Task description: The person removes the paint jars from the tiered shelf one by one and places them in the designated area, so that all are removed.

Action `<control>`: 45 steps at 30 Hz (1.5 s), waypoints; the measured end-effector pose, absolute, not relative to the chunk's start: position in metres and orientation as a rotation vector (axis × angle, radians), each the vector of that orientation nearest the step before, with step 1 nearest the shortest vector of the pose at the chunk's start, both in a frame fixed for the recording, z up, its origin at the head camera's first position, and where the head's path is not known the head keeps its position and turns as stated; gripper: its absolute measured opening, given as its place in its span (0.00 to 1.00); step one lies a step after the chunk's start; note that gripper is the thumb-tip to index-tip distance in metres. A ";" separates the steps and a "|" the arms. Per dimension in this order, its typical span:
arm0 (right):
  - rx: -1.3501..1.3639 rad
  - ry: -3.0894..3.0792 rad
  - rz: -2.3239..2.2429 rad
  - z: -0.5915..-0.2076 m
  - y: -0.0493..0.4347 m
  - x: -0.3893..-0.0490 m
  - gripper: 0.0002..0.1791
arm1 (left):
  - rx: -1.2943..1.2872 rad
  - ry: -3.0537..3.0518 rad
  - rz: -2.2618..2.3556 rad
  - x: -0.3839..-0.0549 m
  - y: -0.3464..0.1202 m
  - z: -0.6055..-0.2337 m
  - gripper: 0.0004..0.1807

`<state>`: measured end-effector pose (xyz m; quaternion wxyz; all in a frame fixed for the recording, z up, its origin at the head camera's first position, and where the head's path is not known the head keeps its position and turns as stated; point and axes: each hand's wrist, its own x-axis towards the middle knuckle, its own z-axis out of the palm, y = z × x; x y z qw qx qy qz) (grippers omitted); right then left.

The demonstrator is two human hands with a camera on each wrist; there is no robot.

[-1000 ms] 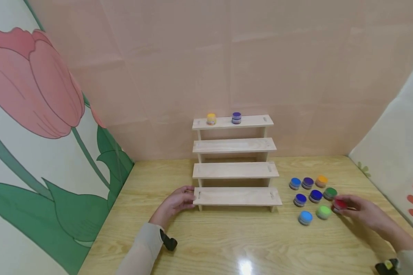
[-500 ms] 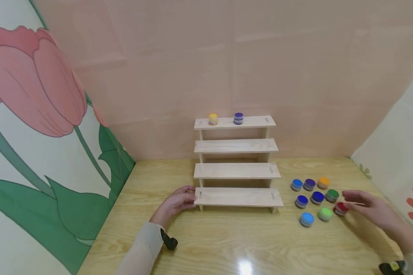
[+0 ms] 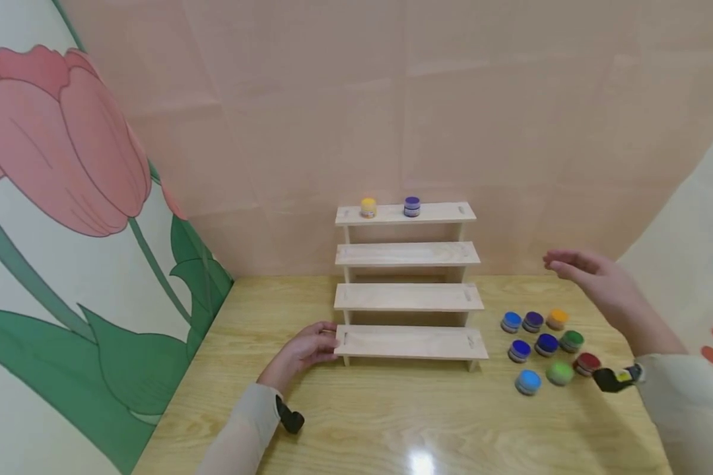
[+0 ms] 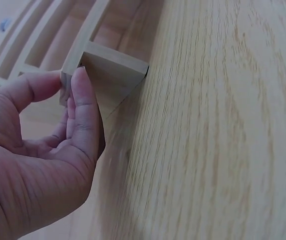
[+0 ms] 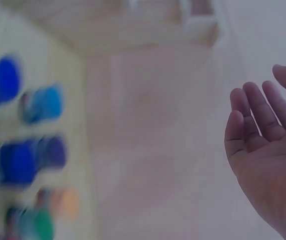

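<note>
A four-step wooden display stand [image 3: 410, 342] stands mid-table in the head view. Its lowest board's left end is pinched between thumb and fingers of my left hand [image 3: 302, 353], as the left wrist view shows close up. On the top step sit a yellow-lidded jar [image 3: 368, 208] and a purple-lidded jar [image 3: 412, 207]. My right hand [image 3: 603, 290] hovers in the air behind and above the loose jars, holding nothing, its fingers slightly bent. Below it are a red-lidded jar [image 3: 587, 364], a green-lidded jar [image 3: 572, 341] and an orange-lidded jar [image 3: 557, 319].
Several blue and purple jars, among them a light-blue-lidded jar [image 3: 528, 382], and a light-green-lidded jar [image 3: 560, 374] stand right of the stand on the wood-grain table [image 3: 356, 415]. A pinkish backdrop [image 3: 291, 132] rises behind; flower-printed panels flank both sides.
My right hand has let go of the red-lidded jar, which stays on the table, and has risen away toward the back and left. The left hand keeps its place on the stand.
</note>
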<state>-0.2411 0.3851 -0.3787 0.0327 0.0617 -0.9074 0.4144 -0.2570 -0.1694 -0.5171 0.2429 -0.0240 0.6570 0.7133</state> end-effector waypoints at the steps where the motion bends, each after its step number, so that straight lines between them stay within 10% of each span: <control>1: 0.206 -2.782 1.277 -0.372 0.377 -0.246 0.32 | -0.066 1.795 1.946 -0.257 -0.169 -0.517 0.28; 45: 0.414 -2.590 1.711 -0.300 0.178 -0.378 0.28 | -0.059 1.849 1.911 -0.258 -0.171 -0.517 0.28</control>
